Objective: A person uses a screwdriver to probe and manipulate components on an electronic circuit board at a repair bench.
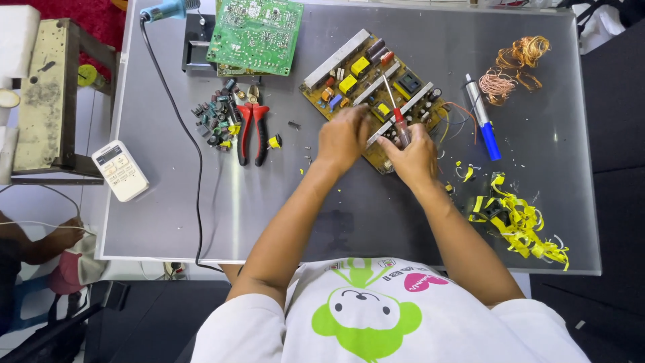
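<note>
— What is on the grey worktop (376, 215)?

— My left hand (342, 138) presses the yellow circuit board (366, 84); my right hand (415, 158) closes its fingers on a red-handled screwdriver (398, 117). Red pliers (251, 131) lie left, yellow tape scraps (521, 222) right.

Table (168, 222): circuit board (373, 84) at centre, both hands on its near edge, left hand (342, 138) beside right hand (413, 158), which holds a screwdriver (398, 114). Pliers (252, 131) and loose components (215, 121) lie left of it; second board (255, 33) behind them. Wire coils (514, 67) far right, tape scraps (521, 225) near right.
</note>
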